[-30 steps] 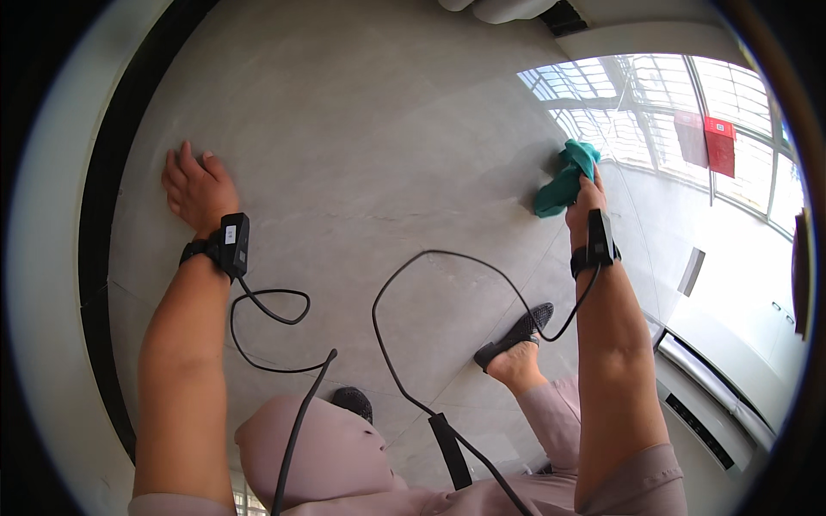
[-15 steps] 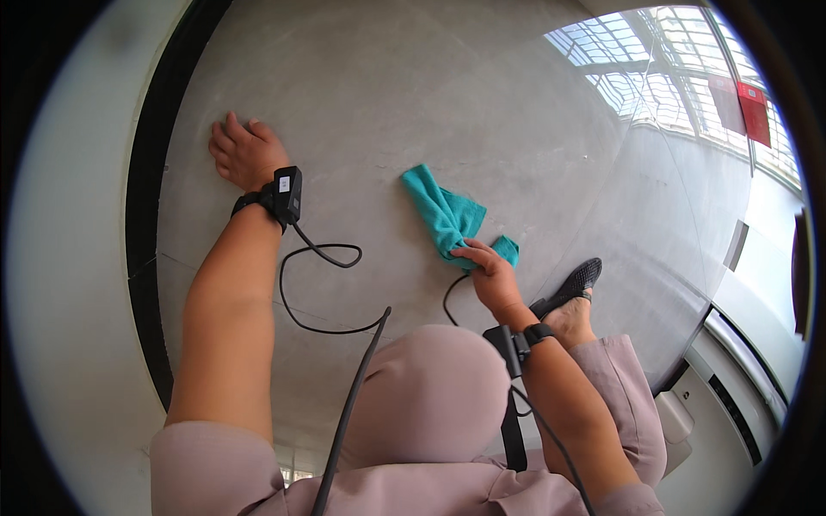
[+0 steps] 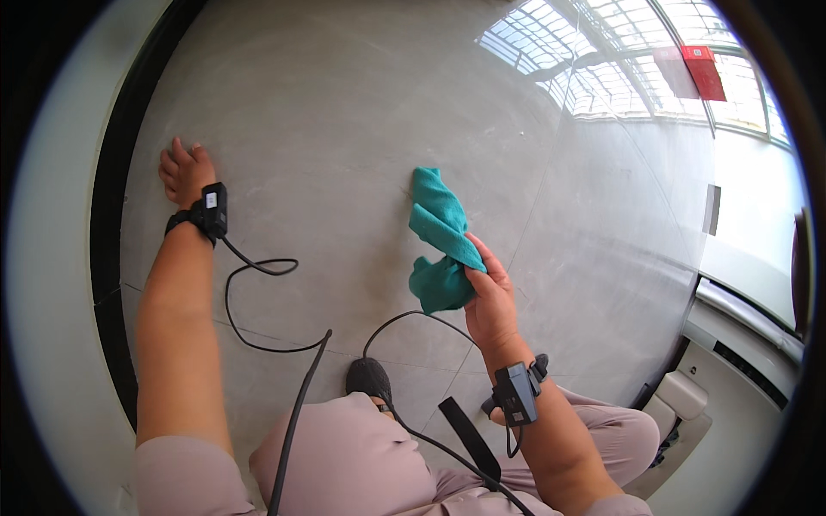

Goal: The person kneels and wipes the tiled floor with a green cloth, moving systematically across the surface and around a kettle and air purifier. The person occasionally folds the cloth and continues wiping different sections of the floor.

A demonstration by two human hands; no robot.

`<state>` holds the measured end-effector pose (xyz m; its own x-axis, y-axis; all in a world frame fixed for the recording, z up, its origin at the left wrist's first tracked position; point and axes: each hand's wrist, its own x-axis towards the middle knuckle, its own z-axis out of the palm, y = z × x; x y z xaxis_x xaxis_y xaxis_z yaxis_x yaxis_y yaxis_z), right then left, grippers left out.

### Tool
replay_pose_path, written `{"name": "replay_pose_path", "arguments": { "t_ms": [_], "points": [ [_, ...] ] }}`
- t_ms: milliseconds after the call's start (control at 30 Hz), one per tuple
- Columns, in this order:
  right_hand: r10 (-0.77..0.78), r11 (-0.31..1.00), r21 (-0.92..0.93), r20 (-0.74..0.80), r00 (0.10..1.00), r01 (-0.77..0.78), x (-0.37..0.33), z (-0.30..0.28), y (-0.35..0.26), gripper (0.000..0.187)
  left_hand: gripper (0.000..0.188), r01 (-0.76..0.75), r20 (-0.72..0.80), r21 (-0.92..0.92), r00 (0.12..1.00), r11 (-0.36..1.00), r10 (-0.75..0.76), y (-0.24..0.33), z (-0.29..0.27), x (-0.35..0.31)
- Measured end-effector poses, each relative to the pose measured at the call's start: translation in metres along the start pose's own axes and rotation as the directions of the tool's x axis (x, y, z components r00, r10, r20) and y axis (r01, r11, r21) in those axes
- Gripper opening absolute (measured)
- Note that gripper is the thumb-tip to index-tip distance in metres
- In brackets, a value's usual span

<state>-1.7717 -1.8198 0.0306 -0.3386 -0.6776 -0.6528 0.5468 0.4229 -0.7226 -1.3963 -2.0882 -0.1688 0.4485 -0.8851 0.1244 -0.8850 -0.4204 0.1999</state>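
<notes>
A teal, soft-looking cloth (image 3: pixel 441 225) hangs in loose, twisted folds over the middle of the scene, its upper end a narrow strip and its lower end a rounded bunch; whether its underside touches the floor, I cannot tell. The bare right hand (image 3: pixel 493 297) is clamped on the cloth's right edge, pinching it between thumb and fingers. Well apart from it, at the left, the bare left hand (image 3: pixel 187 176) lies palm down on the floor, fingers close together.

The smooth grey tiled floor (image 3: pixel 301 163) has a dull sheen, faint pale streaks and thin straight joints. A flat black border strip (image 3: pixel 112 198) curves along its left side. Each wrist wears a black strapped box, the left one (image 3: pixel 214 210) and the right one (image 3: pixel 516 393), with thin black rubbery cables looping near the body. A black textured shoe (image 3: pixel 368 377) shows below the cloth. At the far right are bright gridded panes (image 3: pixel 619 34) and a red box-like object (image 3: pixel 704 72).

Compared with half a second ago, the cloth is more gathered, its wide triangular flap gone, and the right hand has rolled over; the left hand stays planted.
</notes>
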Motion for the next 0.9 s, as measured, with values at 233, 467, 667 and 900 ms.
{"name": "replay_pose_path", "arguments": {
  "t_ms": [233,467,667,900],
  "points": [
    [-0.115,0.993,-0.001,0.141,0.983,0.116,-0.001,0.007,0.007,0.046,0.066,0.194,0.469,-0.71,0.847,0.677,0.249,0.03,-0.104,-0.045],
    [-0.243,0.934,-0.134,0.445,0.862,0.332,-0.021,0.066,0.038,0.054,0.073,0.646,0.742,-0.635,0.359,0.424,0.566,0.106,-0.208,-0.21],
    [-0.187,0.843,-0.381,0.453,0.871,0.38,0.0,0.05,0.05,0.06,0.055,0.152,0.558,-0.818,0.441,0.554,0.703,0.123,-0.185,-0.178],
    [-0.174,0.947,-0.277,-0.025,0.984,0.161,0.06,-0.066,0.025,0.04,0.041,-0.308,0.367,-0.598,0.716,0.74,0.594,0.098,-0.071,-0.028]
  ]
}}
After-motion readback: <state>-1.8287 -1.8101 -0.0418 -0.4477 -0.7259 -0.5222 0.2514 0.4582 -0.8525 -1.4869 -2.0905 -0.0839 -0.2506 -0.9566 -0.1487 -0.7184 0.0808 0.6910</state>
